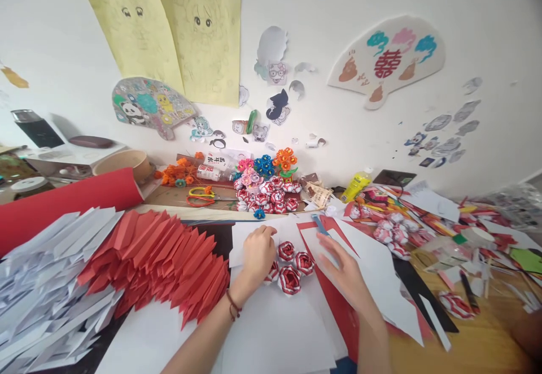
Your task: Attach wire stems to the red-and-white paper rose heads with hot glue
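"Red and white paper, folded into flowers [290, 279]. Lying where?"

"On white sheets [279, 334], between both hands, clustered close together, with one partly hidden by the left hand [259, 252]."

"Gripping that one?"

"Impossible to tell. Bent at the wrist, with fingers curled downward and back turned to the camera."

"And on the right?"

"Open right hand [344, 269], with fingers loosely spread and nothing visible in the grasp. Just beside a light-blue tool [320, 225], perhaps a cutter; touching or not, hard to say."

"Heavy to lift?"

"Light, most likely. Probably stiff along the folds, yet easily crushed from above. Hardly slippery, judging by the paper, but apt to roll on rounded sides."

"Best held where?"

"Low around the outer petals, with several fingertips spread round the side. Never by the centre: likely to dent or loosen there."

"And round about?"

"Off to the left, red folded strips [156, 255], then white folded strips [55, 289]. Behind, a larger bunch of similar blooms [275, 195]."
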